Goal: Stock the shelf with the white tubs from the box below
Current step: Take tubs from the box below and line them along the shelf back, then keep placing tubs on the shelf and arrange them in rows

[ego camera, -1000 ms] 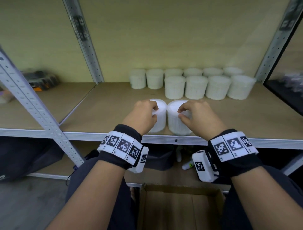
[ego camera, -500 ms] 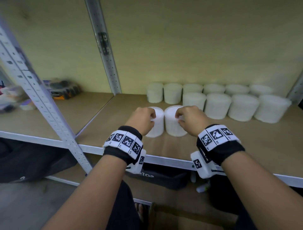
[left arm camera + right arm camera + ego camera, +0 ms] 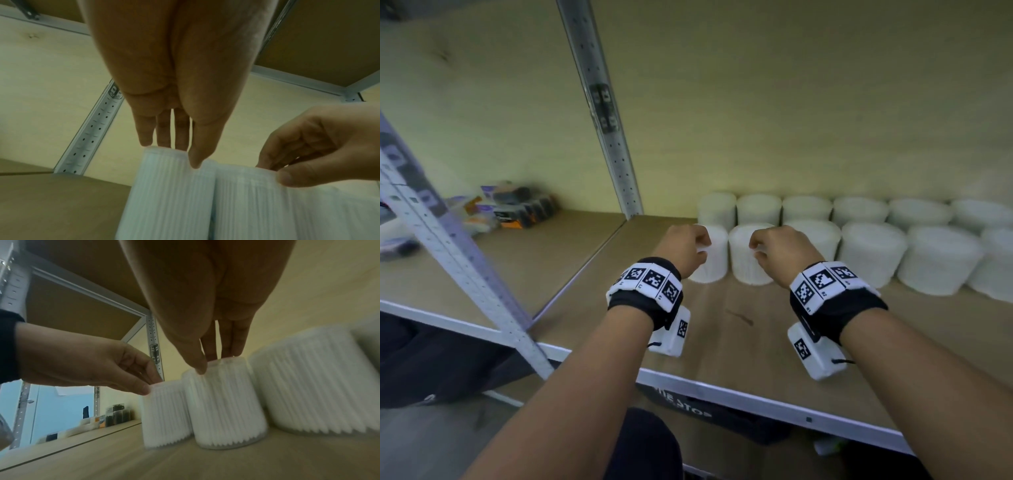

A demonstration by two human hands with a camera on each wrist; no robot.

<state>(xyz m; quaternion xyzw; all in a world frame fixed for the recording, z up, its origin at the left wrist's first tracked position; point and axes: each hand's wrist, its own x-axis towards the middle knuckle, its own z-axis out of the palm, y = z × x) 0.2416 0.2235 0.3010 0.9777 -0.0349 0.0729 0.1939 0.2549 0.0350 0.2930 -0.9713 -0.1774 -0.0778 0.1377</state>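
Observation:
Two white ribbed tubs stand side by side on the wooden shelf, at the left end of the nearer row of tubs. My left hand pinches the top rim of the left tub; in the left wrist view its thumb and fingers straddle that tub. My right hand pinches the rim of the right tub, as the right wrist view shows with the hand on the tub. The box below is out of view.
Two rows of white tubs run along the back wall to the right. A grey perforated upright divides the shelf; small packages lie in the left bay. Another upright stands at the front left. A dark bin sits below.
Both hands have moved the two tubs from the shelf's front edge back to the nearer row of tubs. My view has lifted, and the box has left the frame.

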